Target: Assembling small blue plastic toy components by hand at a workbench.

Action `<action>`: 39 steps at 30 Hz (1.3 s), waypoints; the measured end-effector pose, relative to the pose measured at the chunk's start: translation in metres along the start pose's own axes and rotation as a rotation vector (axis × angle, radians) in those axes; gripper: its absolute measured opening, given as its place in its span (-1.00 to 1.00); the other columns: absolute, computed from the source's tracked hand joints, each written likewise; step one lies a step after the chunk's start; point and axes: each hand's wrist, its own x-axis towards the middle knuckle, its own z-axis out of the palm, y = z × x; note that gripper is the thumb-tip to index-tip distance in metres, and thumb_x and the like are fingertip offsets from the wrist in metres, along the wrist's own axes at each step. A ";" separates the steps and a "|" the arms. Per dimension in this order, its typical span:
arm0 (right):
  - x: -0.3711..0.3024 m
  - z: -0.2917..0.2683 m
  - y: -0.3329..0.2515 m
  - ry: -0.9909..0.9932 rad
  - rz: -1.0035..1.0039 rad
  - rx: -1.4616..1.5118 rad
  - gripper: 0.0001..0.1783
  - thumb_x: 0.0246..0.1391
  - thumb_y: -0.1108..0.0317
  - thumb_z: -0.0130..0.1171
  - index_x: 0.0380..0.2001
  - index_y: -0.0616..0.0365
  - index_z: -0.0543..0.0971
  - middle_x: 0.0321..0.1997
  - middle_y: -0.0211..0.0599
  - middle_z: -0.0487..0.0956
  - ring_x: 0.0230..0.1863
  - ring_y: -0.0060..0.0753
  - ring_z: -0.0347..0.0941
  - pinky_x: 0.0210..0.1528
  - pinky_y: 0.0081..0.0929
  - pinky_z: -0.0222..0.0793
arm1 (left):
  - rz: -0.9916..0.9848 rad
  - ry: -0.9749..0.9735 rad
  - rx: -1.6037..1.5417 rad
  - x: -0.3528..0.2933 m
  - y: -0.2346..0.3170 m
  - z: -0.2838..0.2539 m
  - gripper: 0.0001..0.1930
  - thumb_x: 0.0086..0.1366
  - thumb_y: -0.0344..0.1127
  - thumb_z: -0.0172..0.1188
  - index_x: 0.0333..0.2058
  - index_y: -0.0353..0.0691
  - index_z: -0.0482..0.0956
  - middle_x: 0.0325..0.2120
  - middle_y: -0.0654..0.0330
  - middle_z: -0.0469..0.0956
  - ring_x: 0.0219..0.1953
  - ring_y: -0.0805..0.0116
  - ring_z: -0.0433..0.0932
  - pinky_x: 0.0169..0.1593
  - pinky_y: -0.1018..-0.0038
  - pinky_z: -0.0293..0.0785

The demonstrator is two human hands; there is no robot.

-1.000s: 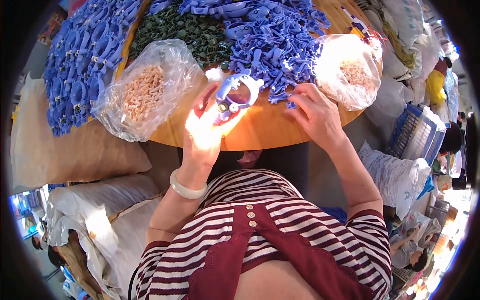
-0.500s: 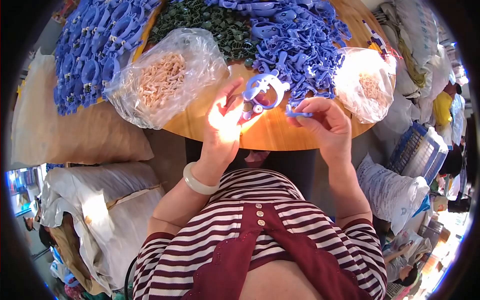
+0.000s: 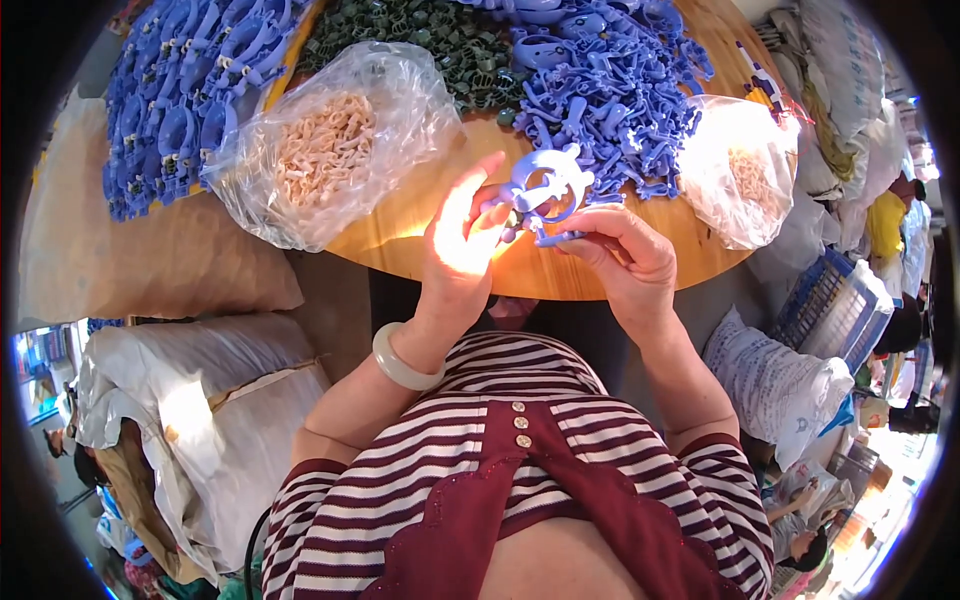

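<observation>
My left hand (image 3: 465, 228) grips a blue plastic ring-shaped part (image 3: 547, 163) that has a round opening and smaller pieces at its lower side. Strong sunlight washes out some of the palm and fingers. Between the thumb and fingers of my right hand (image 3: 632, 250) is a small blue plastic piece (image 3: 556, 239), held close under the ring-shaped part; whether the two touch I cannot tell. Both hands are over the near edge of the round wooden table (image 3: 690, 243). Just beyond them lies a heap of small blue plastic parts (image 3: 600, 120).
A clear bag of beige pieces (image 3: 325, 150) lies left of my hands, another bag (image 3: 742, 175) to the right. Dark green parts (image 3: 420, 45) are heaped at the back. Blue ring-shaped parts (image 3: 180, 120) cover the far left. Pens (image 3: 762, 85) lie far right. Large sacks (image 3: 150, 240) stand beside the table.
My right hand has moved left with the small blue piece, up to the ring-shaped part. My left hand has shifted slightly right, and the ring-shaped part has turned a little.
</observation>
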 end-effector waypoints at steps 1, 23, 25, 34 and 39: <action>0.001 0.000 -0.001 0.000 -0.020 -0.028 -0.82 -0.04 0.66 0.12 -0.30 0.32 0.48 -0.31 -0.27 0.53 -0.23 -0.52 0.48 -0.17 -0.65 0.40 | 0.001 0.000 0.013 0.000 0.000 0.001 -0.53 0.20 -0.53 -0.08 0.13 -0.20 0.22 -0.17 0.22 0.37 -0.08 0.45 0.35 -0.03 0.57 0.35; 0.014 0.001 0.013 0.047 -0.203 -0.222 -0.82 -0.06 0.63 0.16 -0.33 0.26 0.48 -0.43 -0.34 0.53 -0.48 -0.63 0.46 -0.46 -0.73 0.36 | 0.167 -0.010 0.452 0.002 -0.002 0.001 -0.61 0.29 -0.44 -0.08 0.11 -0.23 0.25 -0.29 0.25 0.44 -0.32 0.58 0.40 -0.23 0.70 0.36; 0.018 -0.002 0.018 0.022 -0.202 -0.253 -0.81 -0.06 0.63 0.16 -0.31 0.25 0.48 -0.44 -0.34 0.53 -0.49 -0.63 0.45 -0.47 -0.73 0.36 | 0.143 0.015 0.373 0.004 -0.004 0.003 -0.61 0.29 -0.47 -0.09 0.11 -0.23 0.26 -0.29 0.25 0.43 -0.32 0.59 0.39 -0.24 0.70 0.35; 0.010 0.005 0.012 0.040 -0.148 -0.330 -0.69 -0.13 0.58 0.25 -0.26 0.23 0.43 -0.50 -0.33 0.55 -0.52 -0.60 0.47 -0.46 -0.71 0.37 | 0.028 0.047 0.099 0.002 -0.003 0.005 -0.58 0.25 -0.57 -0.17 0.11 -0.25 0.25 -0.23 0.23 0.41 -0.24 0.59 0.36 -0.16 0.71 0.32; 0.008 0.009 0.014 0.064 -0.243 -0.445 -0.62 -0.19 0.51 0.32 -0.24 0.21 0.43 -0.55 -0.34 0.53 -0.56 -0.58 0.47 -0.47 -0.68 0.37 | 0.044 0.055 0.123 0.002 0.000 0.006 -0.55 0.22 -0.59 -0.18 0.10 -0.24 0.25 -0.22 0.21 0.41 -0.21 0.54 0.38 -0.12 0.67 0.33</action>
